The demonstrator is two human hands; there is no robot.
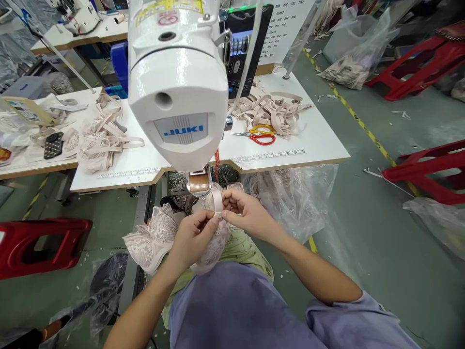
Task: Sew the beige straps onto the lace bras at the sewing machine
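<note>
My left hand (194, 237) and my right hand (244, 211) meet just below the head of a white Juki sewing machine (178, 82). Both pinch a beige elastic strap (217, 201) that loops up toward the machine's metal foot (199, 183). A pale lace garment (154, 237) hangs from the strap and bunches under my left hand, over my lap. Fingers of both hands are closed on the strap and lace.
White table (312, 140) holds a heap of beige straps (271, 109), red and yellow scissors (259, 135) and more lace pieces (103, 138) at left. Clear plastic bag (294, 198) hangs under the table. Red stools (39, 245) (432, 167) stand on the floor either side.
</note>
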